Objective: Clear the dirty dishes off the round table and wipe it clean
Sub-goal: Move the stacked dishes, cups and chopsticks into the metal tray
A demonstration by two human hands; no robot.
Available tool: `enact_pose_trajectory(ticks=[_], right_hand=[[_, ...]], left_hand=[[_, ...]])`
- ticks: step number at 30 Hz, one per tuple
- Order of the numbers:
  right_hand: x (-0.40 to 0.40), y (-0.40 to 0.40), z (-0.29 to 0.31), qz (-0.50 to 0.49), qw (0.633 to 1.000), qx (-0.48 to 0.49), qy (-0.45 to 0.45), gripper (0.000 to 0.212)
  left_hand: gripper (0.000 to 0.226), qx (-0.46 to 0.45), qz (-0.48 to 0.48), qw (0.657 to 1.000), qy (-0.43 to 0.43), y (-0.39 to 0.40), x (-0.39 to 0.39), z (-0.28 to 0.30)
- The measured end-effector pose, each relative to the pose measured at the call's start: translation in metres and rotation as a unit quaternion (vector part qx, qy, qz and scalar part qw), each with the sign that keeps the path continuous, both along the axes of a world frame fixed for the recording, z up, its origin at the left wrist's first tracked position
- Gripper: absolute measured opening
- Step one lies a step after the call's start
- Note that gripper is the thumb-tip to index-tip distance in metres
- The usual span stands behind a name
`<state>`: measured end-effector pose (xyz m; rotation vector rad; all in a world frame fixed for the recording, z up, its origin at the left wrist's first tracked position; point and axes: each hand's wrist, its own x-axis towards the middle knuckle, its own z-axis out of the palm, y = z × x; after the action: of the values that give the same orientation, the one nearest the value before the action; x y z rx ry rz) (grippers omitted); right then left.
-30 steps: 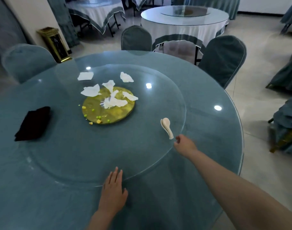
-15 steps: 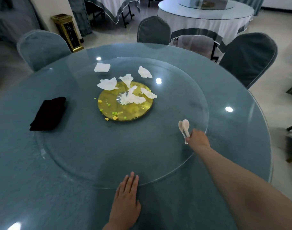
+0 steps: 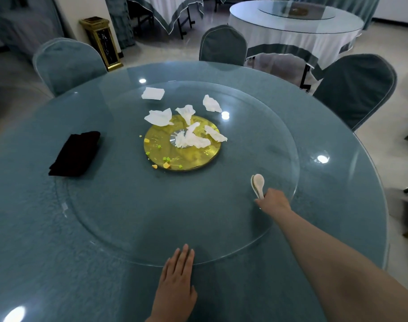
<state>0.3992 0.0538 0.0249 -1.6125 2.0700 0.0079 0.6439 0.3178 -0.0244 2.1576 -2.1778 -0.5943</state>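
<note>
White ceramic is what the right hand [image 3: 271,201] grips: the handle of a soup spoon [image 3: 258,185], fingers curled round its near end while the bowl points away toward the middle of the table. Whether the spoon rests on the glass or is just clear of it cannot be told; a second pale outline beside it is probably its reflection. The spoon sits near the right edge of the glass turntable [image 3: 119,217], within an arm's reach, which is likely why it is taken first. The left hand [image 3: 176,282] lies flat and open on the round table [image 3: 36,263], fingertips at the turntable's near rim, seemingly to steady the body during the reach or to keep the turntable from spinning. At the centre sits the gold disc [image 3: 193,156], strewn with crumpled white napkins [image 3: 160,117] and small green and yellow food scraps [image 3: 167,162]; more napkins lie on the glass beyond it. A folded black cloth [image 3: 76,154] waits at the left, straddling the turntable's edge, presumably kept there for the wiping. By my judgement the clearing is under way and the wiping not yet begun.
</note>
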Motion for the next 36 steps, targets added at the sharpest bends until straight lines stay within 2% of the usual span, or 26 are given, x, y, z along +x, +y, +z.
enact_pose_trajectory(ticks=[7,10,14,16,18,20,22,24,26,29,34,36], right_hand=[[0.010,0.000,0.009,-0.001,0.998,0.057,-0.002,0.020],[0.007,0.010,0.010,0.009,0.998,0.052,-0.018,0.023],[0.002,0.040,0.018,0.041,0.998,0.028,-0.046,0.017],[-0.002,0.060,0.022,0.056,0.996,0.012,-0.064,0.019],[-0.010,0.081,0.026,0.072,0.994,0.002,-0.080,0.018],[-0.019,0.103,0.027,0.091,0.992,-0.007,-0.084,0.018],[-0.031,0.124,0.029,0.103,0.990,-0.015,-0.091,0.017],[-0.045,0.144,0.033,0.122,0.989,-0.020,-0.087,0.018],[-0.057,0.163,0.039,0.142,0.987,-0.014,-0.071,0.017],[-0.078,0.193,0.049,0.161,0.985,0.004,-0.058,0.014],[-0.113,0.238,0.055,0.175,0.984,0.011,-0.012,0.016],[-0.126,0.254,0.056,0.193,0.981,0.009,0.024,0.015]], left_hand=[[0.097,-0.009,0.016,1.000,0.021,0.003,0.006,0.002],[0.091,-0.012,0.021,0.999,0.036,0.004,0.008,0.002],[0.079,-0.010,0.059,0.997,0.048,-0.001,0.006,0.006],[0.089,-0.036,0.106,0.991,0.070,-0.007,-0.002,0.014],[0.095,-0.020,0.123,0.986,0.114,-0.014,-0.013,0.023],[0.085,-0.036,0.127,0.977,0.166,-0.023,-0.028,0.036],[0.061,-0.028,0.125,0.964,0.235,-0.032,-0.048,0.049],[0.046,-0.001,0.148,0.933,0.328,-0.041,-0.072,0.059],[0.033,0.044,0.165,0.890,0.424,-0.049,-0.097,0.069],[0.031,0.118,0.196,0.816,0.530,-0.055,-0.137,0.079],[0.018,0.178,0.169,0.812,0.529,-0.045,-0.198,0.094],[0.014,0.184,0.169,0.826,0.506,-0.037,-0.217,0.096]])
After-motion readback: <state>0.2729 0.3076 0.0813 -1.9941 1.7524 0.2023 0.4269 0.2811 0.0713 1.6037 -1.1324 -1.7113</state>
